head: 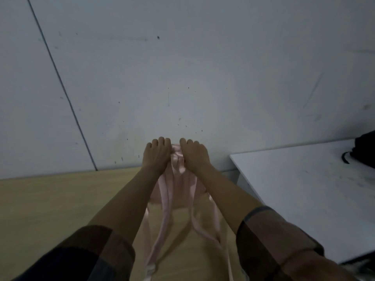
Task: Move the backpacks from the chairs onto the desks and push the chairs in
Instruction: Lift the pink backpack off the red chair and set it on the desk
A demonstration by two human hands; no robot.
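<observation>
From the head view, we hold the pink bag (178, 183) by its top with both hands. Our left hand (156, 154) and right hand (193, 155) are both closed on the bunched cloth, side by side, near the wall (182, 67). The bag sits over the wood counter (50, 203), but we cannot tell if its bottom rests there yet. Its straps (160, 230) trail back toward us. A white counter (304, 189) stands to the right with a black bag (365, 149) on it. To do this well, we should lower the bag flat, well back from the edge, tuck the straps up so none hang off, then let go.
</observation>
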